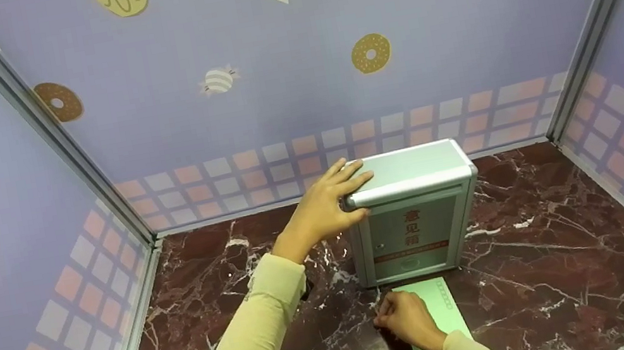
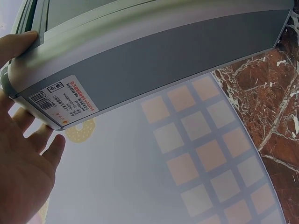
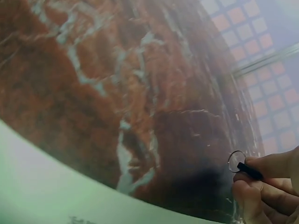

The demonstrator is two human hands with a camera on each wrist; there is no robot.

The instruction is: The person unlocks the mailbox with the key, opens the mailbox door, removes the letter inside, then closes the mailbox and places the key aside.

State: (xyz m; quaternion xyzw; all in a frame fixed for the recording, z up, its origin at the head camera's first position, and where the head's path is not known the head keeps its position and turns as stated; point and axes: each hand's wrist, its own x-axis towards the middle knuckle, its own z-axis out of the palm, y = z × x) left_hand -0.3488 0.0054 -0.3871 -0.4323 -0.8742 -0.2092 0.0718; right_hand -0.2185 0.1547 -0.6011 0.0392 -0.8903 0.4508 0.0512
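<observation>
A silver-grey metal suggestion box with red characters on its front door stands upright on the table. My left hand grips its upper left corner, thumb on the front and fingers over the top. In the left wrist view the thumb lies on the box's edge, near a barcode label. In front of the box, my right hand pinches a small key with a black head and a thin metal ring; the fingers hide its blade. That hand is over a pale green envelope.
The table has a dark red marbled top with white veins. Behind the box rises a purple back wall with sweets printed on it. Side walls stand left and right, joined by metal corner posts. A small lock sits on the door's left side.
</observation>
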